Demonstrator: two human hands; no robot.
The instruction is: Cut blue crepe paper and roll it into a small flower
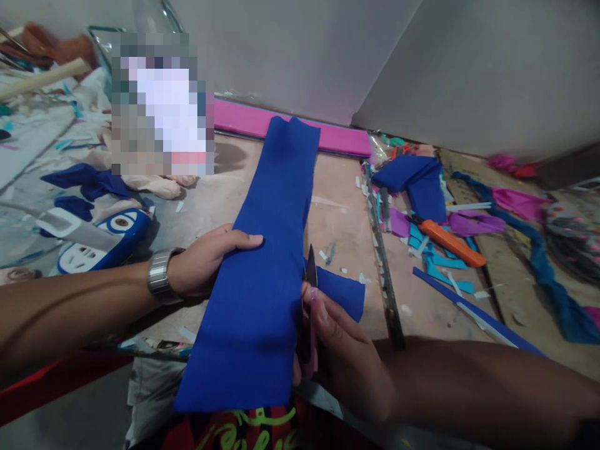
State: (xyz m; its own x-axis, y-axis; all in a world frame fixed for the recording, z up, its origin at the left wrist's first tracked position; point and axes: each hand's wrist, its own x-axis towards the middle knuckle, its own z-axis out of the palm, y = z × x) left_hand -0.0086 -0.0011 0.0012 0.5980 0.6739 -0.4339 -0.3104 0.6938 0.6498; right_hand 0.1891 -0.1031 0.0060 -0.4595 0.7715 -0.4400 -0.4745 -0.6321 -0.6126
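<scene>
A long strip of blue crepe paper slants across the middle, its far end resting over a pink folded strip. My left hand grips its left edge, thumb on top and fingers underneath. Scissors with pinkish handles are in my right hand, at the strip's right edge. Their blades point away from me, and part of them is hidden by the paper and my fingers. A smaller blue piece lies on the table just beyond my right hand.
An orange utility knife lies among paper scraps on the right, near a folded blue piece. A blue and white glue gun or similar device sits at left. A metal strip runs along the table. A blurred-out patch stands behind.
</scene>
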